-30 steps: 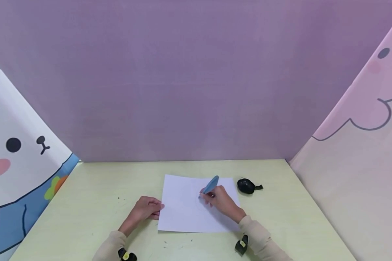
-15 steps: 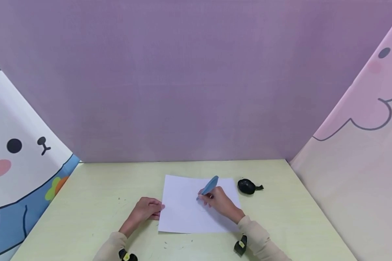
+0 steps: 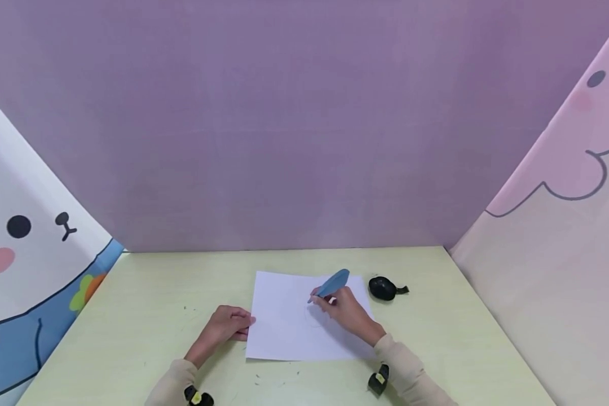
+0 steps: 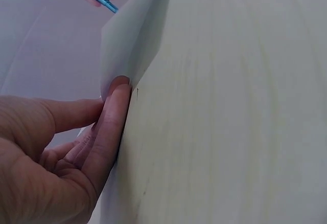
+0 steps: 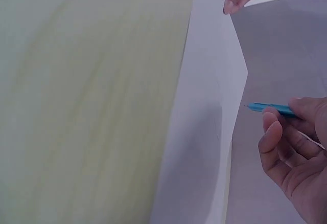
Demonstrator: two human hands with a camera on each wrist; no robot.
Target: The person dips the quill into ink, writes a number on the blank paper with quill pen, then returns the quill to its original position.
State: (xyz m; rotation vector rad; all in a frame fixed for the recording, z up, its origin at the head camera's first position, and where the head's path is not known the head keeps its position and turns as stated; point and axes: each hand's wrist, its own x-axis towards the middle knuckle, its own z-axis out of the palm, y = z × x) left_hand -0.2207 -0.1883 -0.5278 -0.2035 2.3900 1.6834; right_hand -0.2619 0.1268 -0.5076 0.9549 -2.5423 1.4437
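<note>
A white sheet of paper (image 3: 279, 332) lies on the table, with a faint curved line on it under the right hand. My right hand (image 3: 347, 313) pinches a blue pen (image 3: 333, 283) with a broad, feather-shaped top; its thin tip is seen in the right wrist view, pointing away from the fingers. In the head view the tip is at the paper's middle, but whether it touches cannot be told. At the paper's left edge, my left hand (image 3: 229, 323) holds the sheet, thumb on top and fingers beneath, as the left wrist view shows.
A round black object (image 3: 382, 288) with a short tail sits right of the paper. Small dark specks mark the pale table (image 3: 172, 282). A purple panel (image 3: 284, 141) rises behind, with printed cartoon panels on both sides.
My right hand has shifted slightly right and away, and the pen leans farther right. The faint curved line shows again beneath its tip. My left hand has stayed on the paper's edge.
</note>
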